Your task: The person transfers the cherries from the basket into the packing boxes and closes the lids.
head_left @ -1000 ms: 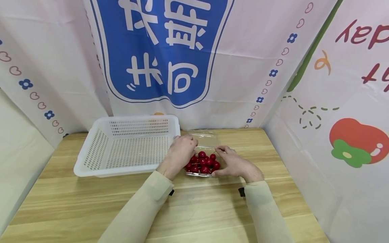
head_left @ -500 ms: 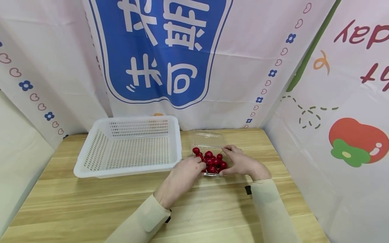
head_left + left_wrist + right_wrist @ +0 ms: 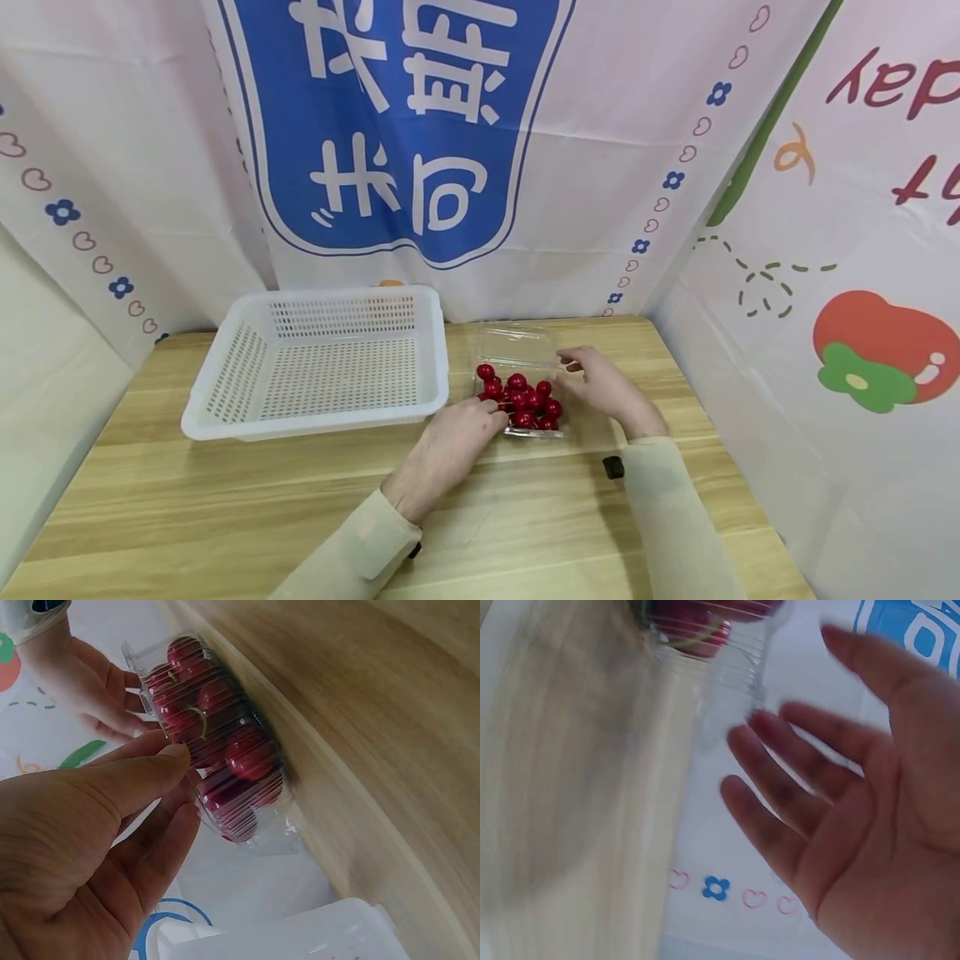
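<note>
An open clear plastic clamshell box of red cherries stands on the table, its hinged lid laid back toward the wall. My left hand is at the front left corner; in the left wrist view its thumb and fingers pinch the box's rim. My right hand is beside the box's right rear, fingers spread and slightly bent, holding nothing. The right wrist view shows a gap between its fingertips and the box. Green stems show among the cherries.
A white perforated plastic basket with nothing in it stands left of the box, near the table's rear edge. Behind the wooden table hangs a printed cloth, and another printed cloth lines the right side.
The box of cherries has shifted slightly right. My left hand has moved from its left rear to the front left corner. The right hand has come off the box's right side.
</note>
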Available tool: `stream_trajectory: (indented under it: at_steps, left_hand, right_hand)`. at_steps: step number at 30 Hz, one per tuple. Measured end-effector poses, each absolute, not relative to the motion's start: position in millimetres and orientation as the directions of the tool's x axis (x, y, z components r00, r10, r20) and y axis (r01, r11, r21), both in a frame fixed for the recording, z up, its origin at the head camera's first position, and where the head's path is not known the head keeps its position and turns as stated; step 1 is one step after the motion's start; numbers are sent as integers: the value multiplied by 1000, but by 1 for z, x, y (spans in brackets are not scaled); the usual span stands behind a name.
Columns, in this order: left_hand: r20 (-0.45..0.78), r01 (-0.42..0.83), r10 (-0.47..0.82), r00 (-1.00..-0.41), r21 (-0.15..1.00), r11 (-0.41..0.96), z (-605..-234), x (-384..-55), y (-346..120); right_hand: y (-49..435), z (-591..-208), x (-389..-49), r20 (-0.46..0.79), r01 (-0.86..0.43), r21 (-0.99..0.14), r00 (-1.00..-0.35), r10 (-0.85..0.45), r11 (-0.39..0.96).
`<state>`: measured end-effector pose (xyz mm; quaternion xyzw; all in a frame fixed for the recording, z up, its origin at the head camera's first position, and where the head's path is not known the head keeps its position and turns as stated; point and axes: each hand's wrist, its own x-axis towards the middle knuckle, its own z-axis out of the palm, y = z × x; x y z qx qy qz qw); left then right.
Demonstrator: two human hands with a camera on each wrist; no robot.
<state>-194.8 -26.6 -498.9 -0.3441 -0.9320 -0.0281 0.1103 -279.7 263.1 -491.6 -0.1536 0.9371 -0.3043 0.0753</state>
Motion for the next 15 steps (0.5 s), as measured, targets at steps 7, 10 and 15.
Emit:
stream_trajectory:
  at_steps: [7,10,15]
  left_hand:
    - [245,638,618,-747,1,770,-502,-193,-26]
    - [252,636,614,-748,9,771,-502,-193,-26]
    - [253,634,612,-749,6,773,-503,-194,-26]
  right_hand:
    - [259,-497,-299,-51,-21,-678,-996,-76,735]
    - [258,-501,-308,-99,44,-699,-994,-35,714]
    - [258,-507,-321,-201,125,-751,-979,-44,649]
